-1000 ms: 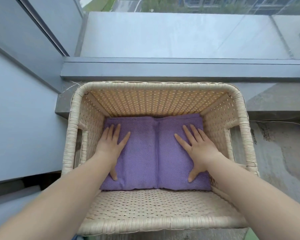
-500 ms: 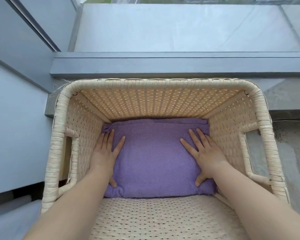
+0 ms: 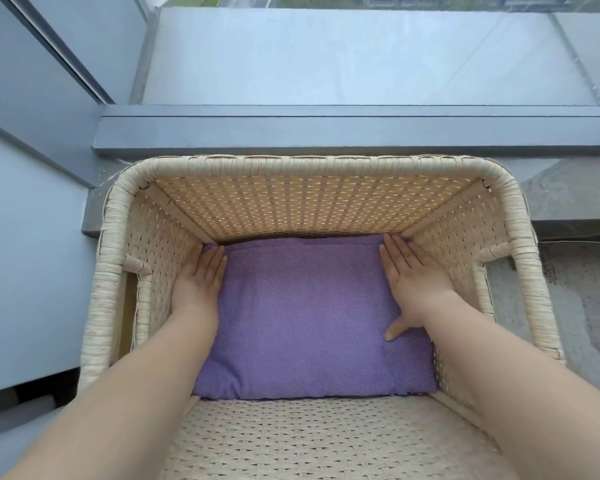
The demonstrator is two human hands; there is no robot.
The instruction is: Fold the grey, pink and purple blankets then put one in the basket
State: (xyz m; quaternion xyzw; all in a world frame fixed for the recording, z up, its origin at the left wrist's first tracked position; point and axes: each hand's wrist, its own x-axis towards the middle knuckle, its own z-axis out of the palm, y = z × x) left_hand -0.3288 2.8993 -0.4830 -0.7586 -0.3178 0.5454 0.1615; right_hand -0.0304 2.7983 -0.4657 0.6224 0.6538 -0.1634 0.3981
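While the left hand [image 3: 201, 282] and right hand [image 3: 417, 284] pressed on it, each grip flat and unclenched, the folded purple woven blanket [image 3: 309, 327] lay inside the pale rectangular wicker basket [image 3: 291, 163], placing seemingly done; the other two went unseen

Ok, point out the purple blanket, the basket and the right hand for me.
purple blanket [image 3: 309, 323]: head view, middle of its top face.
basket [image 3: 309, 162]: head view, far rim.
right hand [image 3: 414, 282]: head view, back of the hand.

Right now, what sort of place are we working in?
Probably a high-up home balcony: a glass panel with grounds below, a rough concrete floor, and a wicker basket holding the purple blanket.
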